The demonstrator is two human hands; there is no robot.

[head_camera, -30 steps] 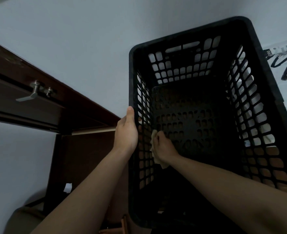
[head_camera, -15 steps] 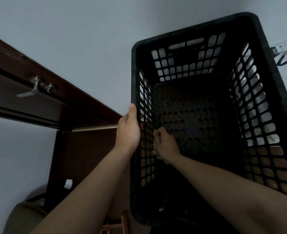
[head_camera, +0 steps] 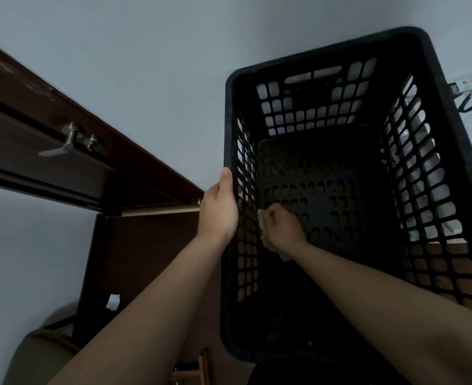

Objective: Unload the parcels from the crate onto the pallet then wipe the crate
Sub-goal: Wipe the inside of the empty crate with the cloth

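Left hand [head_camera: 219,209] clasps the left wall of the crate [head_camera: 326,57], thumb along the rim; if that hold slackens, we expect the crate to swing. Right hand [head_camera: 283,227], fisted round a pale cloth [head_camera: 260,215], presses that wall's inner face, where we judge the lattice could snag it.

Both bare forearms reach forward from the lower edge, side by side; the left hand [head_camera: 219,209] grips the left wall of the crate [head_camera: 434,112] from outside, thumb straight along its edge; the right hand [head_camera: 283,230], inside, is curled in a fist round a pale cloth [head_camera: 284,257], knuckles toward that same wall.
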